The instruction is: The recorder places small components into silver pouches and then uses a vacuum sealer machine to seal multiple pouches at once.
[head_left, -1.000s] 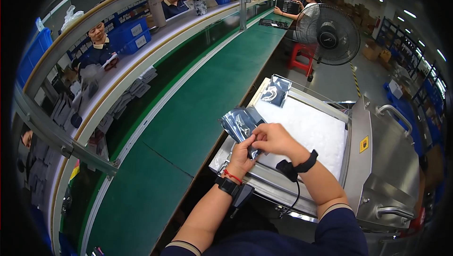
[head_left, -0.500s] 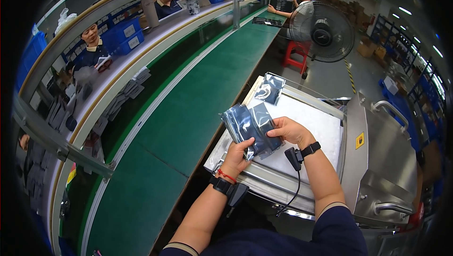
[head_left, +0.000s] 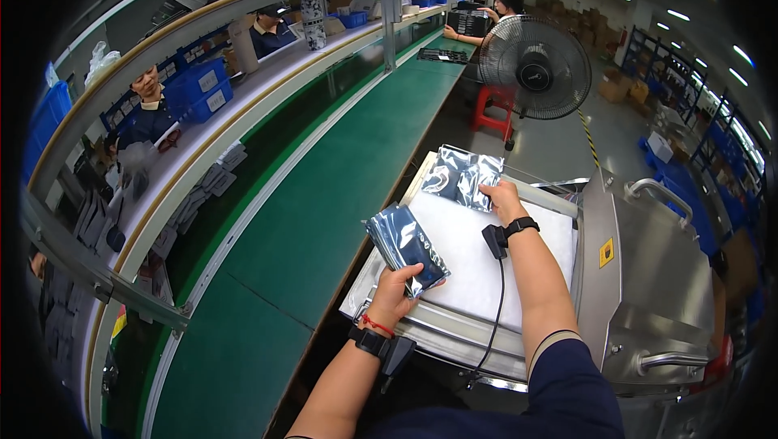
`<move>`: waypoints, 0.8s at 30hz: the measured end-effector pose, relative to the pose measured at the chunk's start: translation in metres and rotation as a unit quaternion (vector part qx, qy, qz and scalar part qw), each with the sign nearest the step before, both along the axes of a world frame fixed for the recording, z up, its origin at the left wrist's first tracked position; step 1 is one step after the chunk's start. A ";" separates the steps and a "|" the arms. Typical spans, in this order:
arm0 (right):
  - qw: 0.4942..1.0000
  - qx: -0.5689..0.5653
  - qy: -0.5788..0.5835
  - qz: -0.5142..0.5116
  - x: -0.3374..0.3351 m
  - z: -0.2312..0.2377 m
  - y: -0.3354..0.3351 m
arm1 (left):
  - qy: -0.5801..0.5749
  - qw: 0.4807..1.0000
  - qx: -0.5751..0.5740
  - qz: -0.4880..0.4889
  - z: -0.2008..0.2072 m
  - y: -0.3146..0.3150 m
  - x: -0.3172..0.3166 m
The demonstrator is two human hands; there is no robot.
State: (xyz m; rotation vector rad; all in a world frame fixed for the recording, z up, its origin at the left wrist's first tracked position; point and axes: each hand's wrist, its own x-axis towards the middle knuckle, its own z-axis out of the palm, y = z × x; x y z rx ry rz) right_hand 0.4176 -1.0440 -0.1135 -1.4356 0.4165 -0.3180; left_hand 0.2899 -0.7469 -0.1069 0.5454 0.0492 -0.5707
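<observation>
While the left hand (head_left: 394,291) grips a stack of shiny bags (head_left: 403,240) by its near end, the right hand (head_left: 504,198) pinches a single shiny bag (head_left: 481,180) at the far side of the white pad (head_left: 478,240). On the left hand the thumb lies across the top of the stack and the fingers are curled underneath, so it is closed around it (how many bags are in there, I cannot tell). The stack is held tilted above the near left part of the pad, partly past its edge. The right hand is nearly closed, thumb and fingers on the near corner of its bag, which lies right beside another shiny bag (head_left: 442,173) at the pad's far left corner; whether the two overlap is hard to make out.

Both wrists wear black straps, and a red string (head_left: 378,325) circles the left one. A cable (head_left: 500,309) hangs down from the block on the right strap. To the right of the pad stands a metal lid (head_left: 660,277) with curved handles, and to the left runs a green table (head_left: 267,236). Beyond the pad are a black fan (head_left: 535,73) and a red stool (head_left: 493,111).
</observation>
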 end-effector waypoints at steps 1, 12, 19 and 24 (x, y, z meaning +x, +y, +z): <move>1.000 -0.020 0.009 -0.012 0.002 0.002 0.004 | -0.002 1.000 0.000 -0.004 0.001 0.001 0.000; 0.867 -0.455 0.101 -0.176 -0.009 0.011 0.018 | -0.033 0.999 0.017 0.010 0.008 0.001 -0.004; 0.899 -0.246 0.123 0.340 -0.082 0.079 0.109 | -0.070 0.996 0.056 0.002 0.005 0.000 -0.003; 0.906 -0.058 0.064 0.414 -0.088 0.057 0.108 | -0.093 0.992 0.081 0.030 0.003 -0.002 -0.002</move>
